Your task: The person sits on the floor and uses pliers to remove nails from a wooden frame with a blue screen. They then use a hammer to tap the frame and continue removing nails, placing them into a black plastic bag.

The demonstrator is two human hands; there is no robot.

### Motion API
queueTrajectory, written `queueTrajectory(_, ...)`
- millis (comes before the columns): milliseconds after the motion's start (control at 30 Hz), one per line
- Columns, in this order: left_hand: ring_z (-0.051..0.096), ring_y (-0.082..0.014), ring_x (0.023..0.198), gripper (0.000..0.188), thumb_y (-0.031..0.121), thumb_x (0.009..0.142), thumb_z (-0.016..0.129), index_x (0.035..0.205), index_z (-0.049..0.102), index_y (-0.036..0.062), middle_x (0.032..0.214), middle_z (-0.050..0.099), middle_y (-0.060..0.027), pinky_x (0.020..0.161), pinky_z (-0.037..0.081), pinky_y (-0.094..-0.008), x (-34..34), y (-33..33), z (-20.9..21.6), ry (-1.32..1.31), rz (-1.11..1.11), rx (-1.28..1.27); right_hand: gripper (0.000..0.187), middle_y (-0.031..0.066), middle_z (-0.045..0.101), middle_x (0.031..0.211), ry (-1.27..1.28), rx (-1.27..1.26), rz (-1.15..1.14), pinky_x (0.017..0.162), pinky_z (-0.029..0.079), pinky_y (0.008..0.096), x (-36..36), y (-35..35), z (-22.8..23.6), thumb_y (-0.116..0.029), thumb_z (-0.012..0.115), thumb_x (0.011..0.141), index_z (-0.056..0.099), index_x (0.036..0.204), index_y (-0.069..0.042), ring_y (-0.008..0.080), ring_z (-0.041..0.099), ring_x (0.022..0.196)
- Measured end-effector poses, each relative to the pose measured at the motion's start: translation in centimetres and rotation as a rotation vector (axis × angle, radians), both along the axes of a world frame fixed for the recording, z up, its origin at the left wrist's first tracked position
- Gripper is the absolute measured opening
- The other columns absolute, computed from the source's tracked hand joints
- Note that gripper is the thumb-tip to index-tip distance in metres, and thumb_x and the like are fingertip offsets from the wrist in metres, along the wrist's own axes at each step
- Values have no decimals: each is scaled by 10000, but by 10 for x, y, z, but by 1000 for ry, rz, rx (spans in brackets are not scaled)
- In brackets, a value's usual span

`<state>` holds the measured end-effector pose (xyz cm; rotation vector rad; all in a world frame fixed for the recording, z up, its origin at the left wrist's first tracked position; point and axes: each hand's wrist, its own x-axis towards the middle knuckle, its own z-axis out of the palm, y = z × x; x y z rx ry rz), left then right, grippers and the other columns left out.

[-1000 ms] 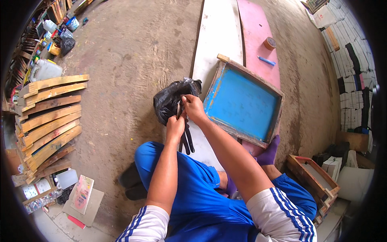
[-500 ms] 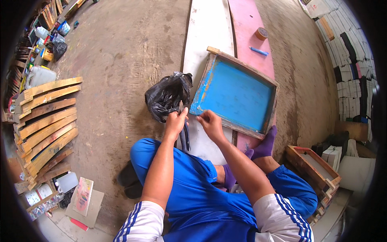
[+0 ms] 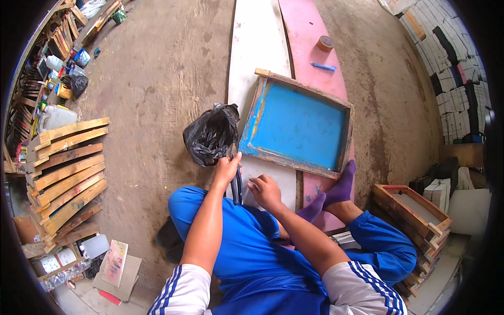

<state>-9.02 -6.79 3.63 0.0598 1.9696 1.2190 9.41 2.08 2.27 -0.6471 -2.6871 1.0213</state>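
My left hand (image 3: 226,171) is closed around a pair of pliers (image 3: 238,190) with dark blue handles, which hang down toward my knee. The jaws point up beside the mouth of a black plastic bag (image 3: 210,136). Just right of the handles is my right hand (image 3: 266,192), fingers loosely bent and apart, with nothing visible in them. Beyond it lies a wooden screen frame (image 3: 294,164) with blue mesh (image 3: 302,123), its near left corner close to both hands. My right hand does not touch the frame.
White (image 3: 260,42) and pink boards (image 3: 304,31) run away from me under the frame. A tape roll (image 3: 325,43) and a blue pen-like cutter (image 3: 323,66) lie on the pink one. Wooden frames (image 3: 71,173) stack at left, more frames (image 3: 415,210) at right.
My right hand has moved back from the frame's near left corner toward my lap, its fingers loosening. The left hand keeps the pliers by the bag. The view has shifted slightly.
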Motion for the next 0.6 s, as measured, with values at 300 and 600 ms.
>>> queueTrajectory(300,633,-169,642,572,558,999,649,873,698,2,730,671,-81,579,488,-373,66,20,-4,9,-199,67,912,165,736,986,36,-777,-108,842,565,415,29,17,-3,-362,869,829,416,1558,-55,258,726,927)
queueTrajectory(600,580,-129,495,548,515,1078,505,1099,680,-3,815,705,-91,482,481,-292,68,21,-5,-98,-109,126,363,196,722,1024,22,-19,-133,848,561,455,60,33,12,-118,732,888,679,1242,-56,374,701,943)
